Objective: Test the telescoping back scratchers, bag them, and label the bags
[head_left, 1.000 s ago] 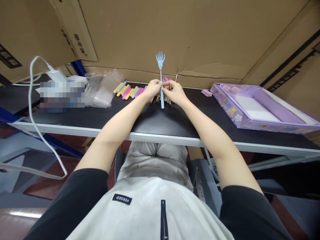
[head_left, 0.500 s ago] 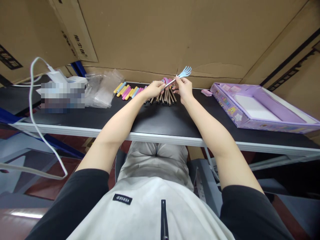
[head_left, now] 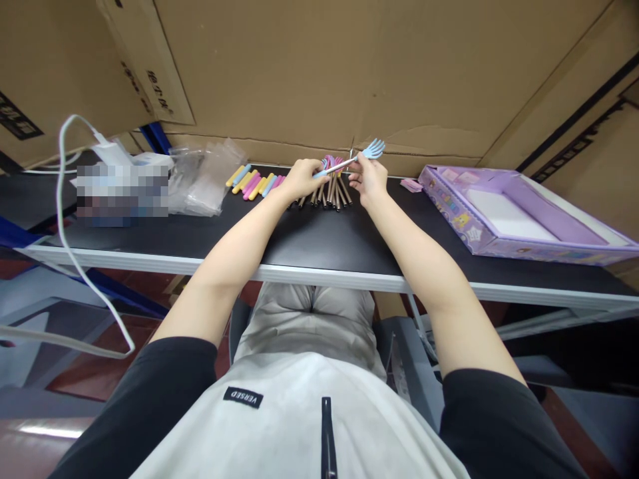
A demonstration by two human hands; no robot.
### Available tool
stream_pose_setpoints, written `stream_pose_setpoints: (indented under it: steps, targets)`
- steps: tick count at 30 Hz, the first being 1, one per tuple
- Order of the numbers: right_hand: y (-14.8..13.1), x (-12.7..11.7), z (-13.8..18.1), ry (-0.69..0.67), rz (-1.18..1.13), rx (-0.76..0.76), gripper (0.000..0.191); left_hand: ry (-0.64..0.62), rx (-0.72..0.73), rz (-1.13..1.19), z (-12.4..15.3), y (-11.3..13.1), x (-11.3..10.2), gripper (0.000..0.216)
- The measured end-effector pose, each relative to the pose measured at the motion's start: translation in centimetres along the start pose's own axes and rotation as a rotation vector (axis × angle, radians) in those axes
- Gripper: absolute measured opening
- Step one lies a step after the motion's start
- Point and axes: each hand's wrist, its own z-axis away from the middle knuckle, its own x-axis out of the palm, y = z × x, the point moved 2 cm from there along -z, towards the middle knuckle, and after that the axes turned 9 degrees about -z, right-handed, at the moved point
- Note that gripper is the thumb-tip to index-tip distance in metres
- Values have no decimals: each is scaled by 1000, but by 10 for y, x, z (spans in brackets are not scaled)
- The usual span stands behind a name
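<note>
Above the back of the table, a small back scratcher (head_left: 343, 165) is held slantwise between my two hands. Its light-blue, hand-shaped head (head_left: 374, 149) points up and to the right. My left hand (head_left: 304, 177) pinches the lower end, where a bit of light blue shows at the fingertips. Just below the head, my right hand (head_left: 370, 178) grips the silvery rod. Beneath both hands lies a bunch of dark metallic rods (head_left: 333, 193), with pink and purple heads partly hidden behind my fingers. Left of them is a row of yellow, blue and pink handles (head_left: 255, 183).
Clear plastic bags (head_left: 200, 178) and a white-cabled device (head_left: 114, 153) lie at the left. On the right stands an open purple box (head_left: 504, 247), with a small pink packet (head_left: 411, 185) beside it. A cardboard wall (head_left: 319, 73) rises behind the black table (head_left: 329, 243).
The scratcher's head has shifted slightly right and down with my right hand. Light blue now shows at my left fingertips, which have slid slightly left along the lower end.
</note>
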Motion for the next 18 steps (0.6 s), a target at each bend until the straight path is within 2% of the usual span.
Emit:
stream_pose_setpoints:
  steps: [8, 12, 15, 18]
  targets:
    - [8, -3, -8, 27, 4, -5, 33, 62, 78, -48, -2, -13, 7, 13]
    - [11, -5, -15, 12, 0, -33, 34, 72, 79, -48, -1, -12, 3, 19]
    - [12, -6, -20, -40, 22, -76, 40, 59, 66, -40, -5, -11, -1, 17]
    - [9, -8, -20, -35, 15, -77, 42, 66, 73, -27, -12, -9, -6, 14]
